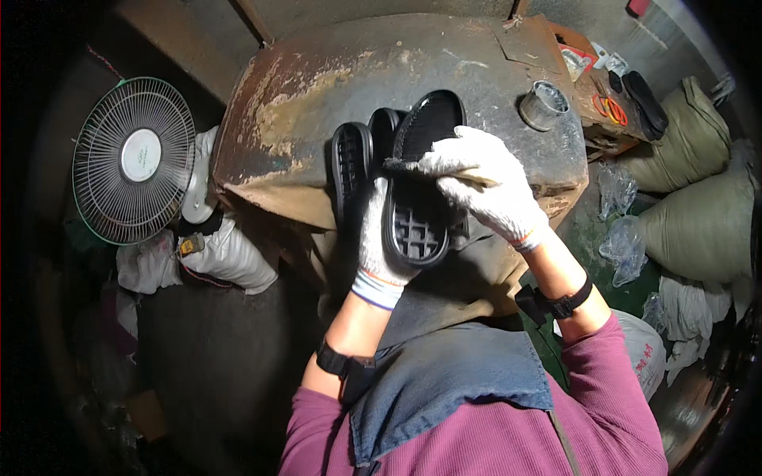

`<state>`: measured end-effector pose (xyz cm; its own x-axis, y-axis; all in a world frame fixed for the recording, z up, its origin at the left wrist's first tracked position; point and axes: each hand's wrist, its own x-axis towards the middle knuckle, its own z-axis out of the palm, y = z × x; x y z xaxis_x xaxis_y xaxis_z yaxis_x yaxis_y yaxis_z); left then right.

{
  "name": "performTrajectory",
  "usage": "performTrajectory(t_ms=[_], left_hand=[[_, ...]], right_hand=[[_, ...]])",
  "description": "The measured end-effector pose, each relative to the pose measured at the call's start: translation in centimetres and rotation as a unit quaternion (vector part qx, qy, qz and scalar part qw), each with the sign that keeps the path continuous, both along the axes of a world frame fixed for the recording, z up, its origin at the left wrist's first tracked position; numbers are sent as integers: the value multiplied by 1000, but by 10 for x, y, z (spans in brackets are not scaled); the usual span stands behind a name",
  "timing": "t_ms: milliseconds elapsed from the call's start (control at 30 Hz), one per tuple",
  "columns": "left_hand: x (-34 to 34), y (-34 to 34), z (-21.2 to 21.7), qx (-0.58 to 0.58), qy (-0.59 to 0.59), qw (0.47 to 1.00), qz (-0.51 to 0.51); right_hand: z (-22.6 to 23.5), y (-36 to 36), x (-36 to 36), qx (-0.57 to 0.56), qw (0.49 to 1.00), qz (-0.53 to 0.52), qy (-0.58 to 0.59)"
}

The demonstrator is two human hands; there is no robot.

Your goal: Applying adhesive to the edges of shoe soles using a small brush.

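My left hand (379, 246), in a white knit glove, grips a black rubber shoe sole (418, 190) from underneath, its gridded inner side turned up. My right hand (484, 184), also gloved, presses a small dark brush (401, 165) across the middle of that sole. Two more black soles (353, 163) lie side by side on the worn metal-topped bench (317, 95) just left of the held one. A dark apron covers my lap below the hands.
A metal can (544, 105) stands on the bench's right part, with orange-handled scissors (611, 109) and black soles (644, 99) beyond it. A round fan (133, 159) sits at the left. Stuffed sacks (698, 190) and plastic bags (623, 246) line the right side.
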<state>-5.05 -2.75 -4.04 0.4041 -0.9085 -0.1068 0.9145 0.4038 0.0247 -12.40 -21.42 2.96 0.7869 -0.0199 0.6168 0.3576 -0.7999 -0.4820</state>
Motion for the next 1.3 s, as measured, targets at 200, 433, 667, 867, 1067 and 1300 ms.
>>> performTrajectory(t_ms=[200,433,667,867,1067,1300], left_hand=[[15,1,-3,-97,-1,995,26],[66,20,13,-51,-276,960,-9],[82,46,29,172,-404,897,-47],[56,36,28,242,-875,320,272],[42,46,21,293,-616,730,35],[23,42,4,32,-107,987,-112]], right_hand=[[10,25,-20,-59,992,113,18],[16,17,-51,-25,982,159,96],[8,69,-42,472,853,59,214],[22,49,-24,180,967,-47,172],[11,-17,1,188,957,-171,140],[-36,-112,39,-53,979,-193,48]])
